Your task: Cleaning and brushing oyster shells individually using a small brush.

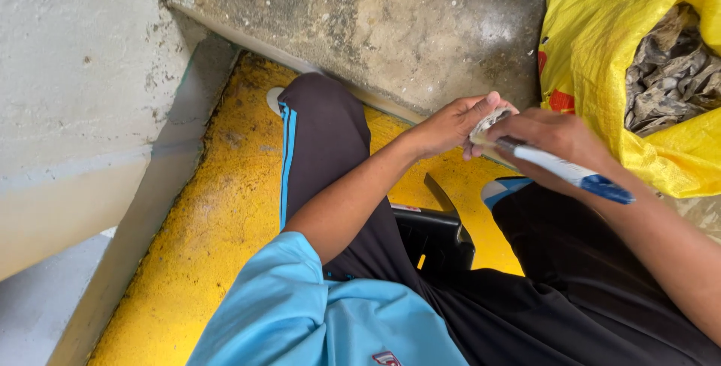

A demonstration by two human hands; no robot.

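Right hand (556, 137) grips knife (567, 169), handle pointing lower right, against shell (488, 123).

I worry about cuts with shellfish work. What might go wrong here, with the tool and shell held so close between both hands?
The right hand drives the white-and-blue-handled tool toward the left hand, which grips a small grey shell; a slip may jab those fingers. Both hands are bare, so rough shell edges may scrape them. The work sits above the lap, so bits may drop onto the dark trousers.
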